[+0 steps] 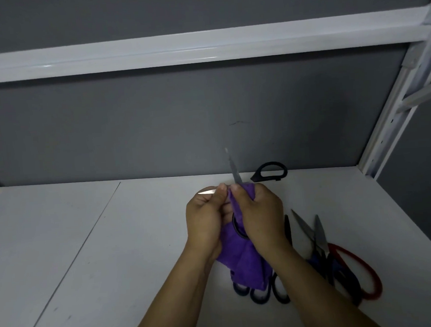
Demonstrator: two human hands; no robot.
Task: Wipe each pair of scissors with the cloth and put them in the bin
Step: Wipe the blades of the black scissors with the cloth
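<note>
**Asker:** Start at the left. What have you got?

**Me:** The bare white table (87, 249) on that side. Then my left hand (205, 216), held just above it, with the fingers curled tight round the open scissors (236, 227). The left blade (207, 191) pokes out sideways past my thumb.

**Asker:** And the other blade?

**Me:** The upright blade (235, 172) stands up between my two thumbs and points at the grey wall (155, 121). The purple cloth (244, 258) is bunched round its base. The rest hangs down between my wrists, with a dark handle ring showing against it.

**Asker:** Is your right hand on the cloth or on the steel?

**Me:** On the cloth. My right hand (261, 211) is clenched on it, thumb and fingers pinching the fabric at the foot of that blade.

**Asker:** What else is around?

**Me:** A black handle (269, 171) lies at the back, near the wall. Dark-handled scissors (259, 294) lie on the table under the hanging cloth. Further right are the blue-handled scissors (316, 235) with blades apart, and lying against them the red-handled scissors (356, 263).
</note>
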